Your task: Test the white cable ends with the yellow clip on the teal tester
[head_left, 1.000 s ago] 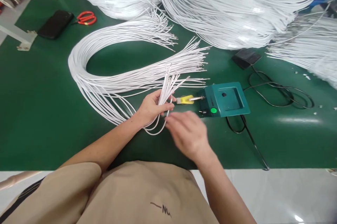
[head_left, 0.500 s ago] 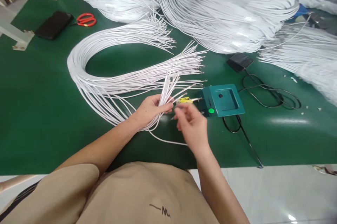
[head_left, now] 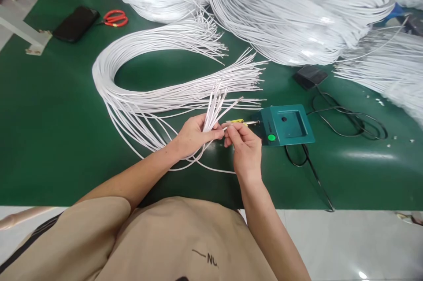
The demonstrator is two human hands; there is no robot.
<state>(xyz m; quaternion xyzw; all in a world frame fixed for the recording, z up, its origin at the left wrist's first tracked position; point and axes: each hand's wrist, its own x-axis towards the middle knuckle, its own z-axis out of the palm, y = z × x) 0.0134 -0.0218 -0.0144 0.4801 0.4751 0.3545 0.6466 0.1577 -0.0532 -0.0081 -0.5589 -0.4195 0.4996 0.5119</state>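
Green tabletop [head_left: 59, 149] spreads across the frame, heaped white wires [head_left: 291, 16] along its top. At the centre, the left hand [head_left: 192, 138] has its fingers closed around a bunch of white cables [head_left: 214, 111], their ends fanning upward. Just beside it, the right hand [head_left: 247, 151] pinches 1 cable end [head_left: 226, 128] between thumb and fingertips, other fingers curled. Right of centre sits a teal device [head_left: 283, 136] with 1 green button [head_left: 271, 137].
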